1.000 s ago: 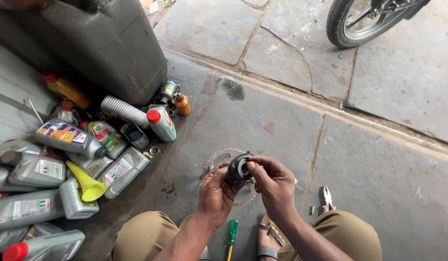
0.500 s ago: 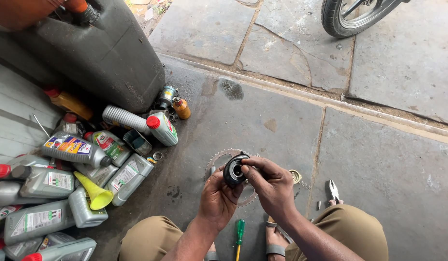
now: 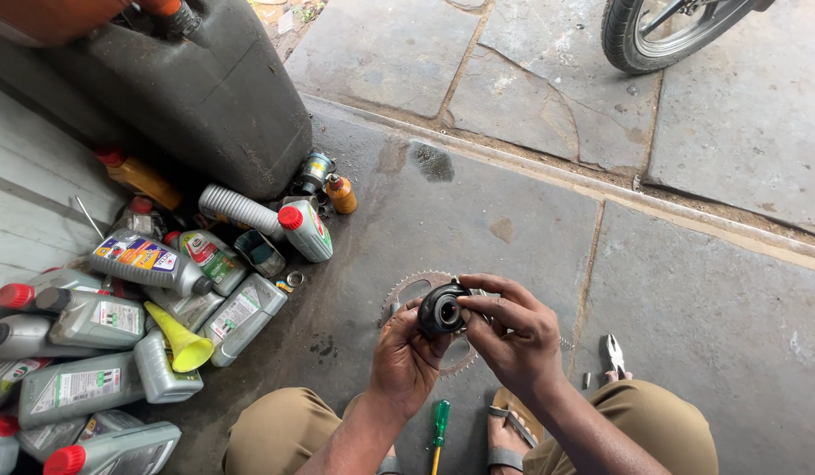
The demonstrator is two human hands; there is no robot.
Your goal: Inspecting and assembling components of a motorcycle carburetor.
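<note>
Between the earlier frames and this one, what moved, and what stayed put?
Little changed: both hands, left hand and right hand, keep gripping the black round part, barely shifted. The sprocket, screwdriver, pliers and oil bottles stayed put.

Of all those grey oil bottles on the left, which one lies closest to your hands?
The grey bottle lying on its side just right of the yellow funnel. It sits at the pile's right edge, nearest the left hand; the others lie farther left or farther up.
</note>
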